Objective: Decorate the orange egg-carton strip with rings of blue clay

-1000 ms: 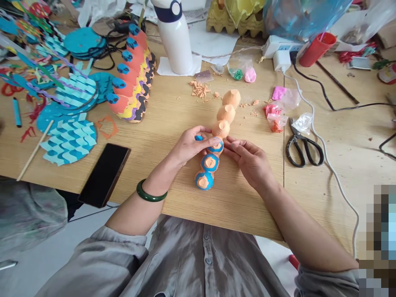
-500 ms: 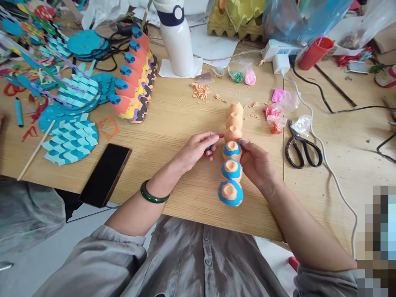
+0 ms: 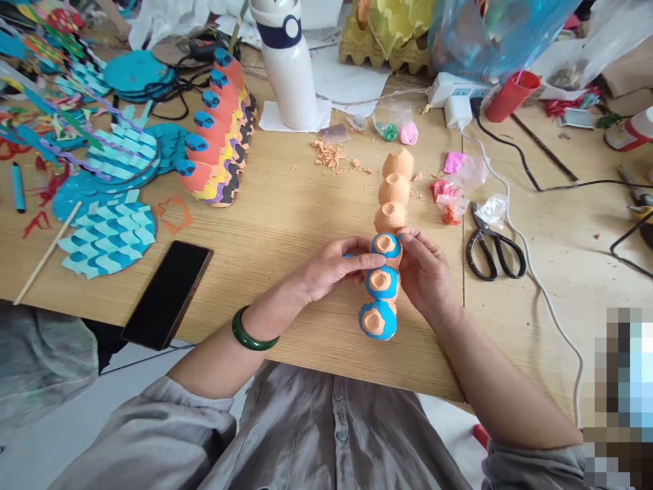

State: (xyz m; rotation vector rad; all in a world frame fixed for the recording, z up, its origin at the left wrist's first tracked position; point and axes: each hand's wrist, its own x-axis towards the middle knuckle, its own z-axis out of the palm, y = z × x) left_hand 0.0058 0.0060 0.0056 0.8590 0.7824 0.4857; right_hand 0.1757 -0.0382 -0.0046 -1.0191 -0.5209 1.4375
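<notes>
An orange egg-carton strip [image 3: 392, 216] lies lengthwise before me, its near cups ringed with blue clay [image 3: 392, 286] and its far cups plain orange. My left hand [image 3: 339, 265] is closed on the strip from the left, thumb across the dip between two blue-ringed cups; a bit of blue shows among its fingers. From the right, my right hand [image 3: 426, 269] pinches the edge by the farthest blue-ringed cup. Its lower fingers are curled along the strip's side, and whatever lies under the fingertips is hidden.
Black-handled scissors [image 3: 492, 248] and a white cable [image 3: 543, 272] lie to the right. A phone [image 3: 168, 292] and teal paper-scaled discs [image 3: 109, 235] are at left. Farther back stand a decorated orange carton piece [image 3: 219, 136], a white bottle [image 3: 288, 75], orange crumbs [image 3: 328, 154] and bagged clay [image 3: 408, 131].
My left hand has moved right, from beside the strip onto it, its thumb now across the top. The strip's far end has swung slightly right. My right hand stays at the same cup.
</notes>
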